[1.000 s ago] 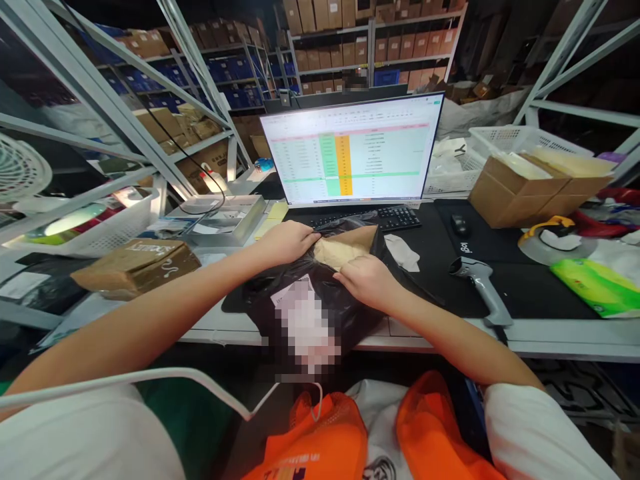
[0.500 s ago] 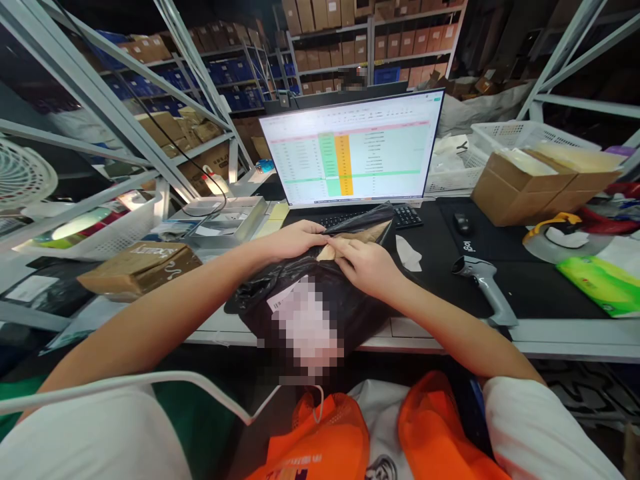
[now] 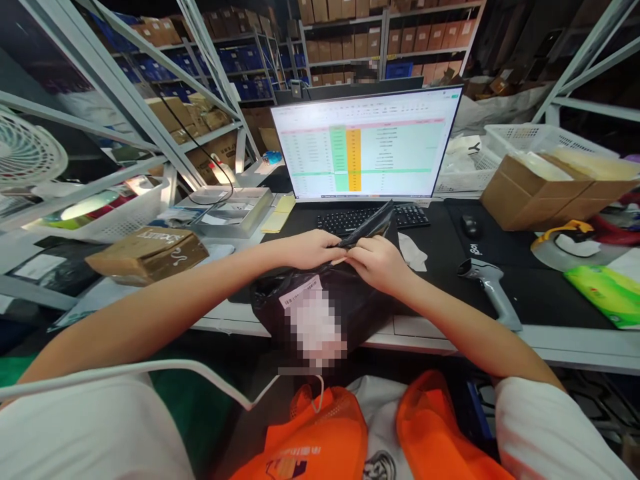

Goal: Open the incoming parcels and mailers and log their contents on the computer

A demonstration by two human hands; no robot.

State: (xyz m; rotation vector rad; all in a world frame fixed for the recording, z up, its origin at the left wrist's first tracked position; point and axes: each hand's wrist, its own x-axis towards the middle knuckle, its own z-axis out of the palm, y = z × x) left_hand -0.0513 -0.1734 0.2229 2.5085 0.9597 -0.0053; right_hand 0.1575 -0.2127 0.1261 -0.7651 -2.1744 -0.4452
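A black plastic mailing bag (image 3: 367,317) rests at the front edge of the desk, with a white barcode label (image 3: 306,293) on its near side. My left hand (image 3: 320,249) is closed on the bag's upper edge. Close beside it, my right hand (image 3: 376,262) grips the same edge, fingers bent round the plastic. A flap of the bag sticks up between and beyond the hands, in front of the keyboard (image 3: 333,223). The bag's contents are hidden.
A monitor (image 3: 370,143) stands behind the keyboard. To the right are a barcode scanner (image 3: 493,290), a mouse (image 3: 470,227), tape (image 3: 565,243) and cardboard boxes (image 3: 530,193). On the left sit a taped carton (image 3: 147,253) and a grey tray (image 3: 235,210).
Both hands have come closer together on the bag's edge. The brown material that showed in the opening is now almost covered. The view has shifted slightly.
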